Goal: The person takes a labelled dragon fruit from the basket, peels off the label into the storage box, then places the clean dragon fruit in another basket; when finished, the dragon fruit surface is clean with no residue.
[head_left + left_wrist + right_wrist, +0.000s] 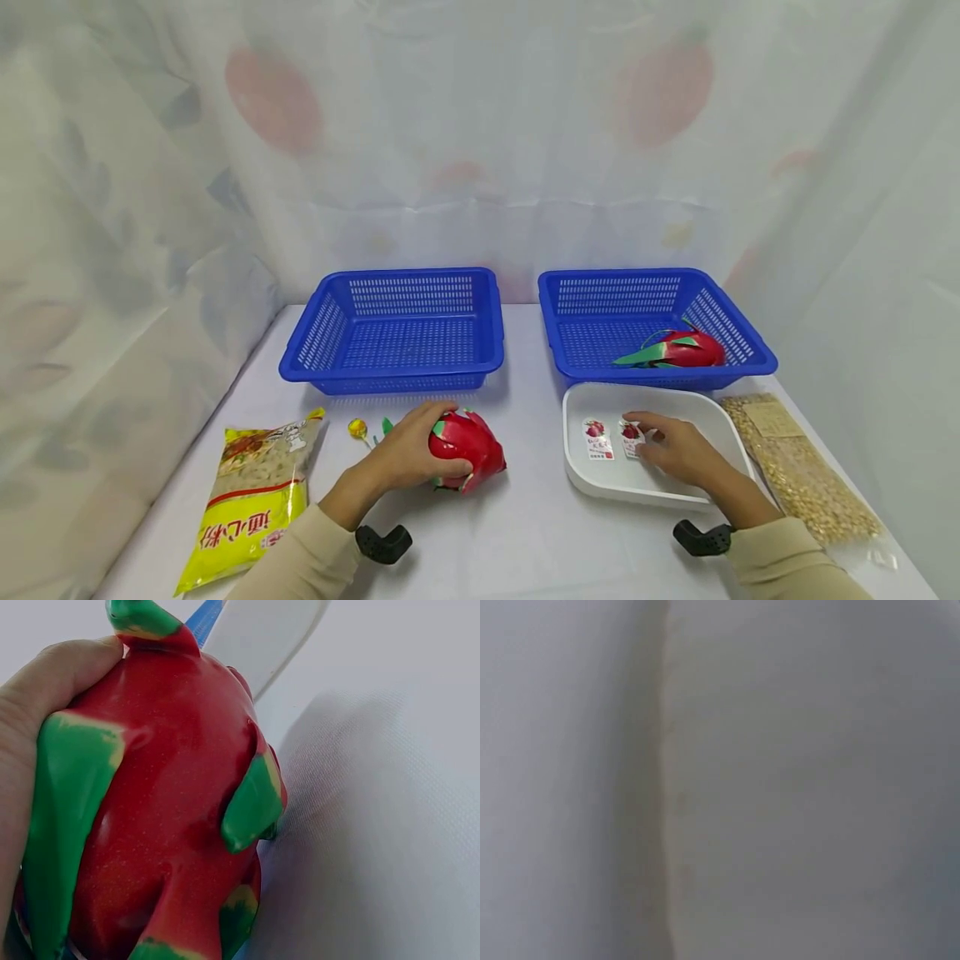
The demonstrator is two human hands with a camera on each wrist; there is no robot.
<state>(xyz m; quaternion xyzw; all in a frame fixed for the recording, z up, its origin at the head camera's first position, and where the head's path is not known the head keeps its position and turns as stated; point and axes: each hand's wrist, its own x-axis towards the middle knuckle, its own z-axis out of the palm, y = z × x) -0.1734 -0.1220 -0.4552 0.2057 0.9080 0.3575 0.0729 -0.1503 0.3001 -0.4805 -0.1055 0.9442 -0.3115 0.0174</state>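
My left hand (408, 454) grips a red dragon fruit (472, 450) with green-tipped scales, on the table in front of the left basket. The left wrist view shows the thumb (64, 671) along the fruit's side. In the white tray (618, 486), my right hand (682, 450) pinches a small card with a dragon fruit picture (631, 437) between thumb and forefinger. A similar card (597, 440) lies just left of it. The right wrist view shows only a blurred pale surface with an edge; no hand is visible there.
Two blue baskets stand at the back; the left basket (392, 379) has nothing visible inside, while the right basket (551, 329) holds another dragon fruit (693, 348). A yellow pasta bag (251, 500) and a lollipop (357, 428) lie at left. A bag of tan grains (813, 483) lies at right.
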